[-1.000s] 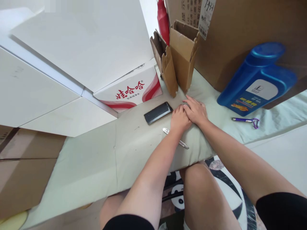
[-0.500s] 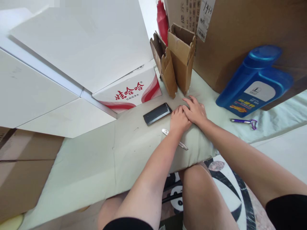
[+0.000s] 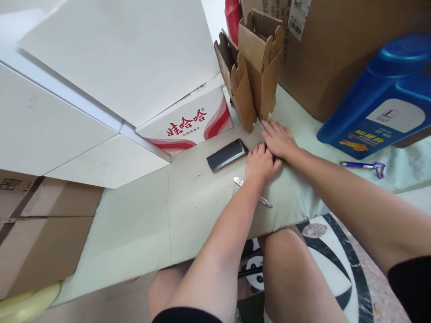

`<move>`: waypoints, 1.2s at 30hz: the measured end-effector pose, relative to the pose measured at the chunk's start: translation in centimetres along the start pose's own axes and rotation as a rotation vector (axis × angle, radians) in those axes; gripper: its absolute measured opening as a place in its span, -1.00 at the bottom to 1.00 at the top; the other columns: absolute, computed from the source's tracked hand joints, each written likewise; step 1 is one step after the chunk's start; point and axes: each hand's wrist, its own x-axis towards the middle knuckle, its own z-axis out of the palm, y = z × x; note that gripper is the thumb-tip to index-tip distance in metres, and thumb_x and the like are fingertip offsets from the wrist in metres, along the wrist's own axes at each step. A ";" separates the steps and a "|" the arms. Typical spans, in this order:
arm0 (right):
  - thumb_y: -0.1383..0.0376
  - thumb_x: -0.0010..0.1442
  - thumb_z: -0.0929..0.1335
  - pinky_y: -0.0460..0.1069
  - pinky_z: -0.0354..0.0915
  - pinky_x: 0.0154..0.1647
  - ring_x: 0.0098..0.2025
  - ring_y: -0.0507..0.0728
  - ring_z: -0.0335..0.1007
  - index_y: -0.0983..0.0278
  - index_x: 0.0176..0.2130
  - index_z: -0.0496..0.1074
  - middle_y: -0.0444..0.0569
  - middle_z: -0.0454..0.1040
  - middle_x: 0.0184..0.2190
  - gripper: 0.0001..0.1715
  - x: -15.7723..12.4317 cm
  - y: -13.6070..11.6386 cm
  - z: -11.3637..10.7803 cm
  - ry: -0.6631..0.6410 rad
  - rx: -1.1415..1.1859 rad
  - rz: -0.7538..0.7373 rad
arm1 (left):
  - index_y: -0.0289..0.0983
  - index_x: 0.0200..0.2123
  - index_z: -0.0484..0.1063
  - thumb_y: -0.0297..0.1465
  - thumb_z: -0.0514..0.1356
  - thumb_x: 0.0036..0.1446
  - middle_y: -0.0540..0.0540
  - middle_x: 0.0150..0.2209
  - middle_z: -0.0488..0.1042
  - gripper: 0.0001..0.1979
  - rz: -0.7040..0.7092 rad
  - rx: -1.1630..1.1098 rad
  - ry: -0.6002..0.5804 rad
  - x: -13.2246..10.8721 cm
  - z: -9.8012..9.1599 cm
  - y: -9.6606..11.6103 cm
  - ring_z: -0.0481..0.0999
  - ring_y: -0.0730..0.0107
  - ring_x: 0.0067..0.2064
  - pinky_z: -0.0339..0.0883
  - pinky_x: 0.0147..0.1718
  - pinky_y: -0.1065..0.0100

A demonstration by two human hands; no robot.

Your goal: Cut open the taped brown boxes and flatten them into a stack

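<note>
My left hand (image 3: 261, 163) lies palm down on the pale green cloth (image 3: 141, 215), holding nothing, its fingers laid out flat. Touching it from the right, my right hand (image 3: 280, 140) also rests palm down with its fingers extended towards the cardboard holders. A black smartphone (image 3: 227, 155) lies just left of my left hand. Under my left forearm is a white utility knife (image 3: 265, 201), its middle hidden by the arm. Two open-topped cardboard holders, a narrower one (image 3: 243, 96) and a wider one (image 3: 257, 58), stand beyond my fingertips.
At the right stand a large blue bottle (image 3: 380, 103) and a purple pen-like item (image 3: 358, 164). A big brown carton (image 3: 330, 54) and a red bottle (image 3: 233, 20) are behind. White boxes (image 3: 111, 58), a red-and-white carton (image 3: 188, 121) and brown boxes (image 3: 50, 242) line the left.
The view has shifted slightly, so most things sit further right in it. My right hand has slid a little off my left hand, now beside it. Nothing was picked up.
</note>
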 end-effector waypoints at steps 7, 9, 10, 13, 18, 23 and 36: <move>0.16 0.43 0.11 0.42 0.01 0.48 0.52 0.40 0.05 0.38 0.44 0.17 0.20 0.15 0.48 -0.28 -14.1 -2.1 -0.8 0.026 -0.214 -0.100 | -0.33 0.21 0.38 -0.40 0.01 0.40 -0.29 0.26 0.40 -0.62 0.087 -0.003 -0.021 0.2 0.0 -0.8 0.35 0.10 0.33 0.23 0.27 0.19; 0.18 0.45 0.12 0.37 0.08 0.47 0.50 0.37 0.09 0.38 0.41 0.22 0.20 0.20 0.46 -0.32 -16.9 -3.0 -0.5 0.087 -0.244 -0.123 | -0.34 0.18 0.39 -0.43 0.05 0.37 -0.31 0.27 0.40 -0.64 0.079 -0.056 -0.028 0.2 0.0 -0.9 0.35 0.07 0.33 0.22 0.28 0.17; 0.19 0.45 0.13 0.35 0.11 0.46 0.49 0.37 0.12 0.39 0.40 0.24 0.19 0.23 0.44 -0.34 -17.8 -3.3 -0.3 0.107 -0.256 -0.138 | -0.35 0.18 0.40 -0.45 0.06 0.36 -0.32 0.28 0.39 -0.63 0.077 -0.091 -0.031 0.2 0.1 -0.9 0.34 0.05 0.34 0.21 0.29 0.15; 0.21 0.42 0.20 0.29 0.20 0.41 0.46 0.37 0.19 0.42 0.39 0.25 0.21 0.28 0.42 -0.34 -19.0 -3.8 0.2 0.123 -0.292 -0.179 | -0.39 0.17 0.42 -0.49 0.02 0.35 -0.36 0.30 0.39 -0.62 0.064 -0.175 -0.047 0.9 0.1 -0.9 0.36 0.03 0.32 0.21 0.30 0.11; 0.23 0.36 0.24 0.26 0.23 0.38 0.41 0.37 0.28 0.51 0.38 0.23 0.29 0.29 0.40 -0.29 -18.9 -3.7 0.2 0.118 -0.311 -0.183 | -0.29 -0.10 0.58 -0.49 0.05 0.32 -0.21 0.03 0.61 -0.71 0.060 -0.309 -0.081 2.5 -2.4 -2.7 0.56 0.21 0.12 0.37 0.15 0.31; 0.27 0.33 0.23 0.26 0.21 0.38 0.37 0.37 0.32 0.49 0.28 0.35 0.30 0.39 0.33 -0.38 -18.8 -3.7 0.0 0.141 -0.274 -0.171 | -0.29 -0.14 0.51 -0.51 0.16 0.24 -0.17 -0.10 0.59 -0.84 -0.137 -0.656 0.238 -2.7 -6.6 -5.6 0.57 0.35 -0.14 0.44 -0.10 0.37; 0.03 0.42 0.14 0.55 -0.12 0.44 0.56 0.52 -0.18 0.23 0.40 0.26 0.19 -0.01 0.54 -0.29 -20.0 -15.7 0.0 -0.044 -0.356 -0.188 | -0.25 -0.29 0.48 -0.27 0.19 0.27 -0.10 -0.22 0.60 -0.82 -0.569 -1.760 0.462 -21.0 -7.2 -11.7 0.56 0.43 -0.23 0.41 -0.25 0.43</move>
